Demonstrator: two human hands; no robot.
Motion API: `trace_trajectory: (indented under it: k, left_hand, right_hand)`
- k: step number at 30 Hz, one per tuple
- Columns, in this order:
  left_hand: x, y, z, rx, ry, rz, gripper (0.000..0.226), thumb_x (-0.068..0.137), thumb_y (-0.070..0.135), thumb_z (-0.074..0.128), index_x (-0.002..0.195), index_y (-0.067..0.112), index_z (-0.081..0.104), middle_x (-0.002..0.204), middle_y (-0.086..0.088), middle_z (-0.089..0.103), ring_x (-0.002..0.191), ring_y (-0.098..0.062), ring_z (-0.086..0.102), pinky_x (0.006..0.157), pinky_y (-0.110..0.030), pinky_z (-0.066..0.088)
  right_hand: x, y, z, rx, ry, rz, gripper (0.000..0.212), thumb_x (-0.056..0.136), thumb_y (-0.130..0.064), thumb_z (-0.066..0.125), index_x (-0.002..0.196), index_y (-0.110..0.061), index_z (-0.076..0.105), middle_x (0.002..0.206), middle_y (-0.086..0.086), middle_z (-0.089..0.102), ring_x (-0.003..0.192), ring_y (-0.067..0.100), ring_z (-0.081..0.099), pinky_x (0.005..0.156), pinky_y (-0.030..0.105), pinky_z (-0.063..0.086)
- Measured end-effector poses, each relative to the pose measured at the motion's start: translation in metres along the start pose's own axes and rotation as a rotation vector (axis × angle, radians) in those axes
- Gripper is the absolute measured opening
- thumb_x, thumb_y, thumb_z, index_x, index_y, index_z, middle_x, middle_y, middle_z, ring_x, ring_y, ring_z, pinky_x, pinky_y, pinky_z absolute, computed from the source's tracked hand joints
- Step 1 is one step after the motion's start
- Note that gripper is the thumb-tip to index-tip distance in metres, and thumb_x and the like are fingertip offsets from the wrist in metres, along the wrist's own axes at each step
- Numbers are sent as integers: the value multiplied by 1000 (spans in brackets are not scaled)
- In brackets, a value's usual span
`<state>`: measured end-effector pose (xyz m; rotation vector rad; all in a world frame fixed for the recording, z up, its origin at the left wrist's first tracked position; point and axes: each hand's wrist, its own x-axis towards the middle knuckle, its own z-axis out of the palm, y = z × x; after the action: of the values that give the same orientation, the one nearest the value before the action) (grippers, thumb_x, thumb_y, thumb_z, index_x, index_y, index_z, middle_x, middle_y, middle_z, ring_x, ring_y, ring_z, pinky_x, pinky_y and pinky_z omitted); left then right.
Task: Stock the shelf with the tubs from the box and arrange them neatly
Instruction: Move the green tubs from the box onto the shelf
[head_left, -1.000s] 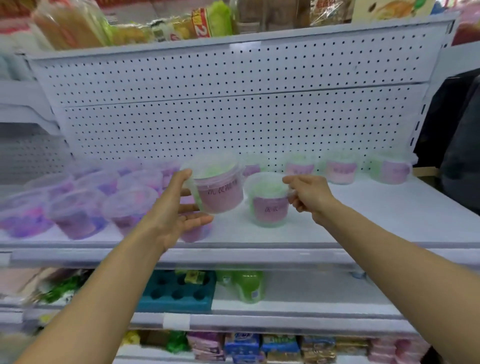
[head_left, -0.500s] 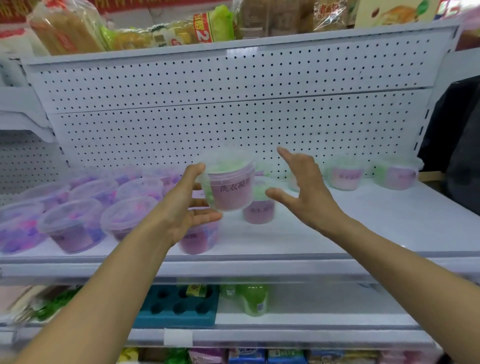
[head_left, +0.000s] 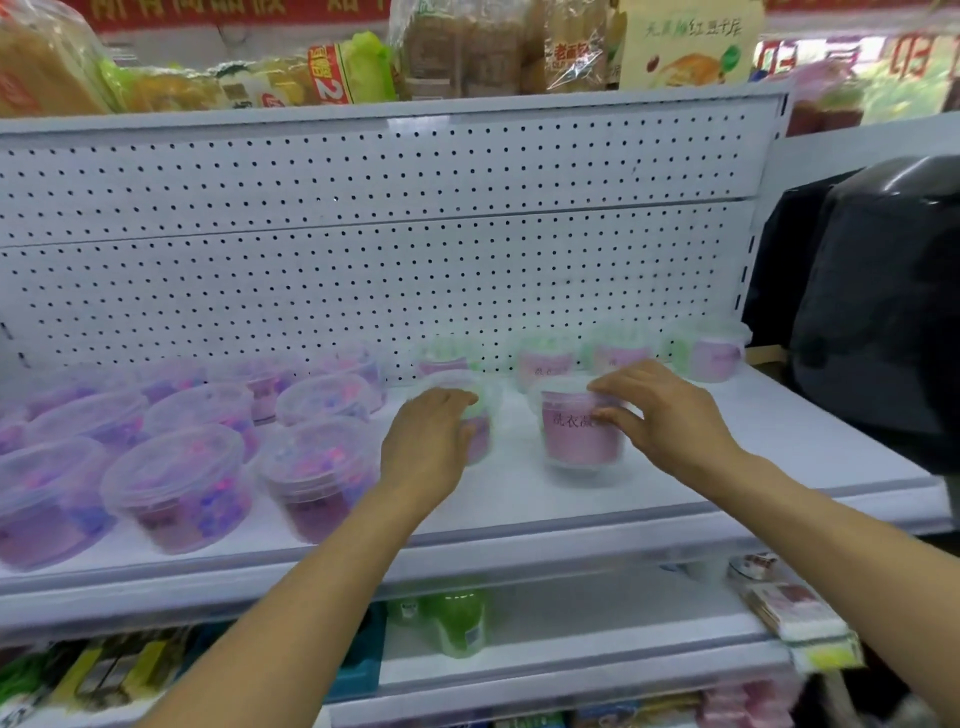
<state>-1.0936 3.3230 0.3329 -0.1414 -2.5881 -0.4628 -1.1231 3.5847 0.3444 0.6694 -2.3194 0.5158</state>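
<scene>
Presently, both hands are at the middle of the white shelf (head_left: 519, 499), each on a clear tub with a pink label.

Left of the left hand: a block of wider tubs (head_left: 179, 483) holding purple and pink beads stands in rows on the shelf, lids on, reaching from the front edge back toward the pegboard panel (head_left: 363, 280). The nearest of them stands just beside the left wrist.

Left hand (head_left: 428, 447): its fingers curl over the top and near side of the left tub (head_left: 480, 431), which stands on the shelf. The tub is blurred and mostly hidden behind the hand.

Right hand (head_left: 660, 415): its fingers are on the rim and its thumb is on the labelled side of the right tub (head_left: 579, 431), gripping it. This tub is upright on the shelf, apart from the left tub, its label facing forward.

Behind the hands: a back row of four like tubs (head_left: 545, 364) lines the foot of the pegboard panel, running on to the right of the right hand.

Right of the right hand: bare shelf, then a dark bulky object (head_left: 883, 312) at the shelf end.

Below the hands: a green bottle (head_left: 457, 618) stands on the lower shelf.
</scene>
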Motion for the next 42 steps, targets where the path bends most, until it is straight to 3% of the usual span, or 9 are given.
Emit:
trace_trajectory:
  k: [6,13,16,19,23,27,33,38,42]
  left_hand:
    - [17,-12,13,125,-23,-25,36,92,19,52,127,25,57,125,3,56,113,-20,45,77,-40,49]
    - [30,-13,19,219,-43,-20,36,94,17,50,129,22,54,125,-1,52,116,-22,41,68,-34,43]
    - [29,-11,17,233,-47,-7,35,95,23,50,130,21,54,126,-2,52,116,-23,42,72,-35,41]
    - [19,3,11,260,-5,71,38,93,30,52,129,17,54,126,-5,53,116,-27,45,87,-35,37]
    - [-23,39,3,169,112,216,42,89,36,60,126,14,57,124,-8,58,111,-31,52,91,-41,42]
    - [-81,84,9,83,131,264,51,90,48,51,131,16,52,127,-5,57,111,-27,54,85,-39,47]
    - [-169,149,57,-44,-103,249,58,91,58,40,139,26,39,133,4,50,110,-18,53,69,-29,46]
    - [-248,186,129,-139,-414,168,63,90,61,41,145,33,25,141,8,39,124,-16,43,86,-34,46]
    - [-306,203,190,-208,-689,25,64,92,57,43,147,32,21,149,9,30,133,-15,35,96,-33,42]
  right_hand:
    - [18,3,29,-63,-102,63,23,90,-35,60,109,-26,65,110,-10,64,107,16,50,70,34,47]
    - [33,8,51,-122,-203,92,29,89,-31,61,116,-23,61,119,-7,60,110,17,48,68,32,44]
    - [30,9,49,-133,-246,86,35,89,-32,61,123,-24,58,126,-7,57,115,16,46,71,31,44]
    - [21,7,34,-154,-313,51,47,91,-36,57,135,-28,47,142,-6,45,130,17,37,91,35,42]
    - [-17,0,-4,-198,-189,-29,51,91,-40,57,138,-24,46,144,2,45,131,24,41,98,40,38]
    - [-88,-4,-42,-153,-63,-43,49,89,-35,61,134,-17,52,136,10,53,121,33,52,86,46,49]
    - [-218,22,-78,-40,-165,49,49,89,-29,63,134,-13,51,133,12,53,120,33,52,80,41,53]
    - [-333,59,-82,-30,-339,251,49,92,-35,56,138,-21,46,136,0,49,121,21,48,73,35,55]
    - [-418,85,-64,54,-513,509,51,91,-39,56,139,-30,41,136,-6,46,121,16,46,82,39,53]
